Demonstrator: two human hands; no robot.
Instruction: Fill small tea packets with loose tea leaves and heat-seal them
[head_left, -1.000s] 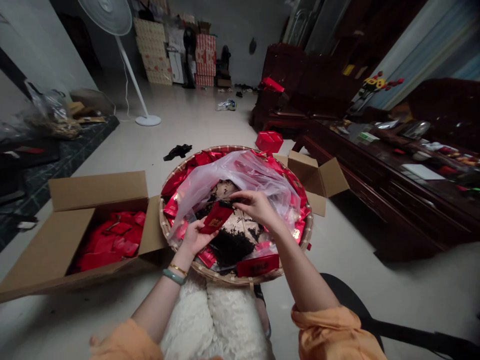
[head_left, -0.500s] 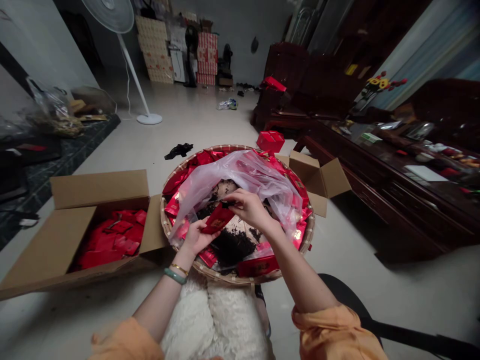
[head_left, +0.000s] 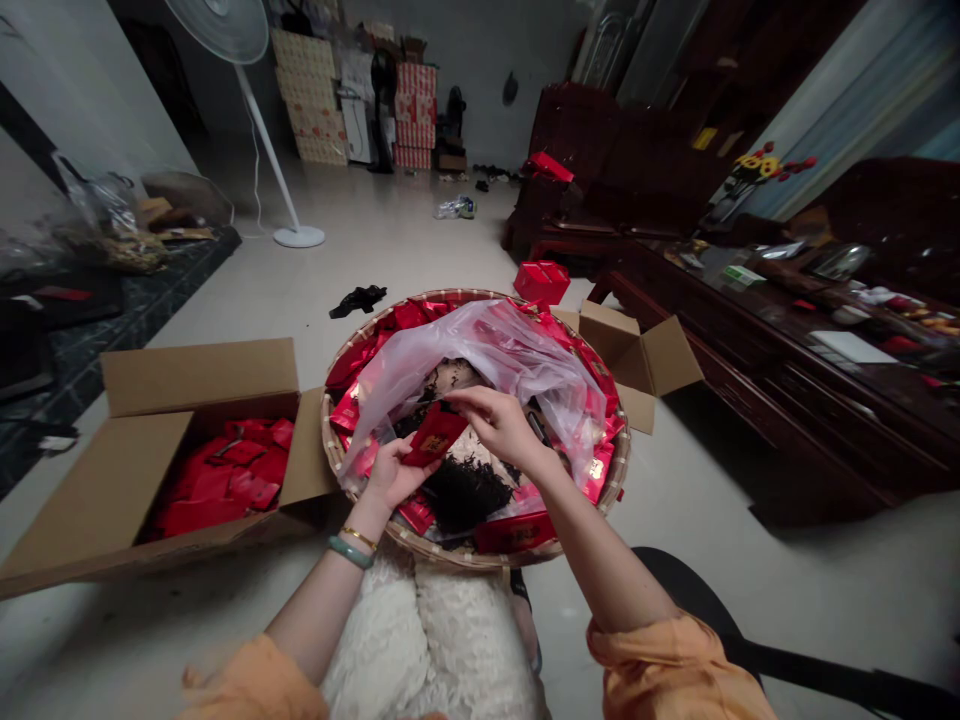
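- Left hand (head_left: 390,475): I am gripping a red foil packet (head_left: 435,433), my thumb and fingers closed on its lower part.
- Right hand (head_left: 499,425): I am drawing it back from the packet's top edge, where it was pinching a moment ago. Its fingers (head_left: 459,397) are now spread just above the packet, not touching it and holding nothing I can see.
- Packet: it is now resting in my left hand alone, at 9 o'clock from the centre of a round bamboo basket (head_left: 480,560).
- Basket contents: dark loose leaves (head_left: 461,495) are lying at 6 o'clock, a pale pink plastic bag (head_left: 517,350) is draping across 12 o'clock, and red packets (head_left: 409,318) are lining the rim.
- Surroundings: a cardboard carton (head_left: 195,375) holding more red packets is standing at 9 o'clock, a smaller carton (head_left: 637,350) at 2 o'clock, and a red box (head_left: 541,282) at 1 o'clock.
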